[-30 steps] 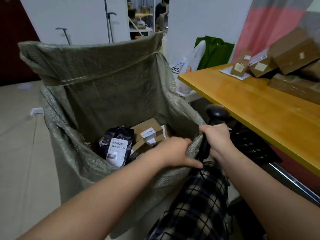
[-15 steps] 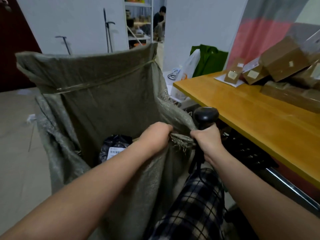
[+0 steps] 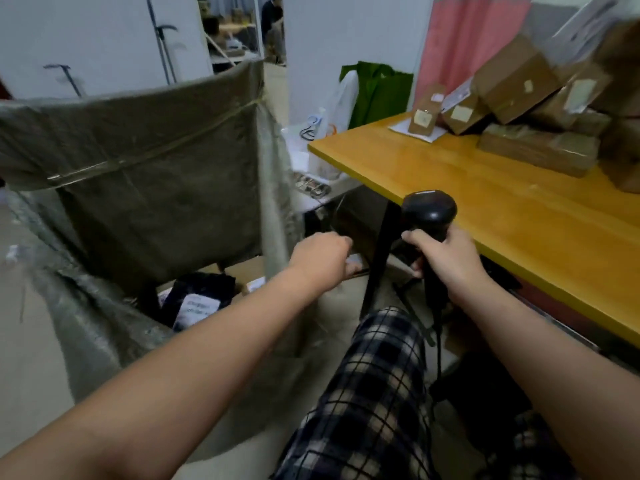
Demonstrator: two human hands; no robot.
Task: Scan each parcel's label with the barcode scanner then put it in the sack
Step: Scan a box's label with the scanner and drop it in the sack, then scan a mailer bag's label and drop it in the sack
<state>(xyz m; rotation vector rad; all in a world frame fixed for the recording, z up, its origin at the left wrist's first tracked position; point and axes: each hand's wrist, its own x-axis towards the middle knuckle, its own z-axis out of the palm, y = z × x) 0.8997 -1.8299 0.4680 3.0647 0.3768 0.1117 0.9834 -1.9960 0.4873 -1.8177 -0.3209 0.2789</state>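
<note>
A large grey-green woven sack (image 3: 145, 202) stands open at the left. Inside it lie a black poly parcel with a white label (image 3: 197, 303) and a brown box (image 3: 247, 271). My left hand (image 3: 322, 258) is at the sack's near right rim with its fingers curled on the fabric; blur hides the exact grip. Just below the table edge, my right hand (image 3: 445, 261) grips the handle of the black barcode scanner (image 3: 429, 211). Several brown labelled parcels (image 3: 516, 81) are piled on the orange table (image 3: 485, 209) at the far right.
A black table leg (image 3: 379, 258) stands between my hands. My plaid-clad knee (image 3: 377, 375) is below them. A green bag (image 3: 381, 91) and a white plastic bag (image 3: 341, 98) sit beyond the table's far end. A person (image 3: 273, 22) is in the back room.
My left hand took hold of the sack's near rim and pulled it up and to the right. My right hand moved off the rim with the scanner, toward the table edge.
</note>
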